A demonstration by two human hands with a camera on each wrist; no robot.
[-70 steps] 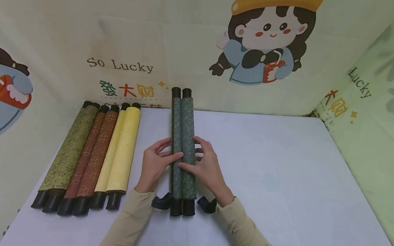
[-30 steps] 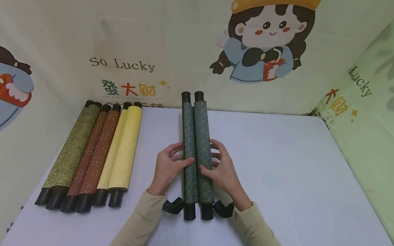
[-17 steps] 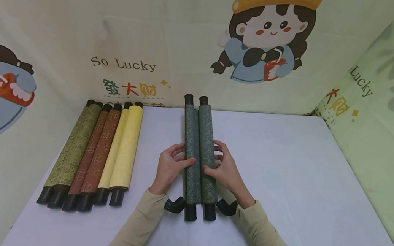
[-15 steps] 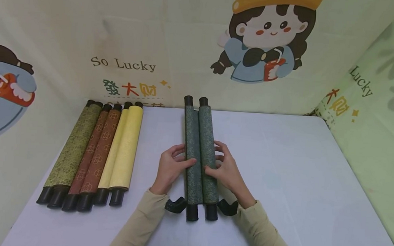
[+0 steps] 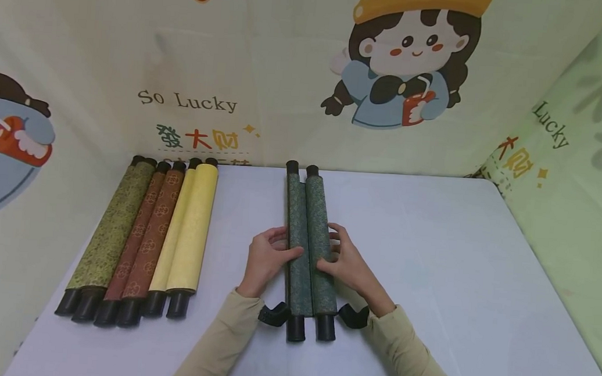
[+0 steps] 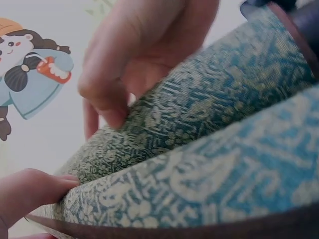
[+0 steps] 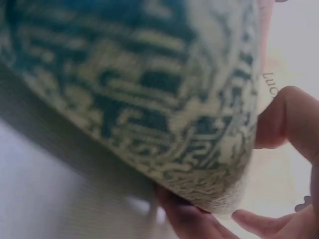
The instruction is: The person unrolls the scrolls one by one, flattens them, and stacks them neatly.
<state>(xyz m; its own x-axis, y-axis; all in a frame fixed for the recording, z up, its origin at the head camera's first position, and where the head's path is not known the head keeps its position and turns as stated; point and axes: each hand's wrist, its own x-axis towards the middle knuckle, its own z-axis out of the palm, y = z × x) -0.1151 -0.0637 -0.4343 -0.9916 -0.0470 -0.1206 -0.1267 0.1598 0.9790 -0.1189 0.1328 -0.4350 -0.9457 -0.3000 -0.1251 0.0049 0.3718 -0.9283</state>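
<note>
A blue-green patterned scroll (image 5: 322, 248) with black end knobs, rolled from both sides into two parallel rolls, lies lengthwise mid-table in the head view. My left hand (image 5: 268, 258) grips its left roll, thumb on top and fingers round the outer side. On the right roll my right hand (image 5: 347, 261) has the same hold, thumb over the top. The left wrist view shows the patterned scroll cloth (image 6: 199, 94) close up, with a thumb (image 6: 35, 191) at the near roll. In the right wrist view the scroll (image 7: 149, 99) fills much of the picture, and fingers (image 7: 194, 219) curl beneath it.
To the left on the white table (image 5: 457, 280) lie an olive patterned scroll (image 5: 112, 227), a brown scroll (image 5: 153, 236) and a yellow scroll (image 5: 193, 227), side by side. A printed cloth backdrop (image 5: 288, 65) stands behind the table.
Both hands have carried the blue-green scroll rightward and toward the person, its far end coming down from over the backdrop. Its two rolls have moved slightly apart, showing a strip between them.
</note>
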